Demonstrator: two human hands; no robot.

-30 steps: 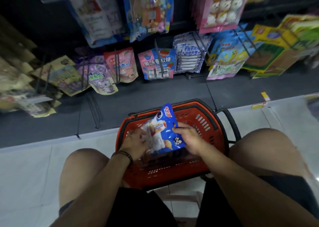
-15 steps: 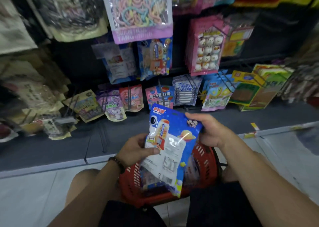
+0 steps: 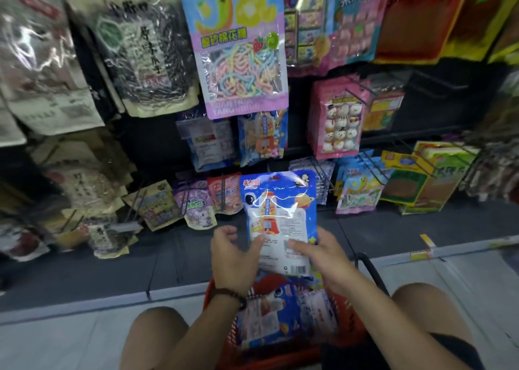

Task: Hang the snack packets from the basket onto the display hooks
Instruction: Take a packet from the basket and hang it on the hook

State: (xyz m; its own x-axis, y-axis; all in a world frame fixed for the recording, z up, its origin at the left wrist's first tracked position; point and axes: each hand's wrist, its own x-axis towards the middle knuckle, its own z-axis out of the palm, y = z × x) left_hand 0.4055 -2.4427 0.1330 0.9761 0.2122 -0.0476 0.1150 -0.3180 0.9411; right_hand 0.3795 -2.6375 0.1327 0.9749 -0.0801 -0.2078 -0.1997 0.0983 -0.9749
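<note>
I hold a blue snack packet (image 3: 278, 218) upright in front of the lower display rows. My right hand (image 3: 323, 257) grips its lower right side, thumb on the front. My left hand (image 3: 234, 260) holds the lower left edge with its thumb on the front and its fingers curled beside the packet. Below, between my knees, stands the red basket (image 3: 351, 322) with more blue packets (image 3: 269, 313) in it. Matching blue packets (image 3: 262, 136) hang on a hook just above the held one.
Hooks full of hanging packets cover the dark wall: a purple candy bag (image 3: 238, 60), a pink marshmallow pack (image 3: 338, 119), small packs (image 3: 196, 204) low down. Bare wire hooks (image 3: 429, 88) stick out at the right. The basket's black handle (image 3: 368, 265) is by my right wrist.
The packet came up out of the basket and now stands upright and higher. My right hand shifted from its top corner to its lower right side. My view tilted up.
</note>
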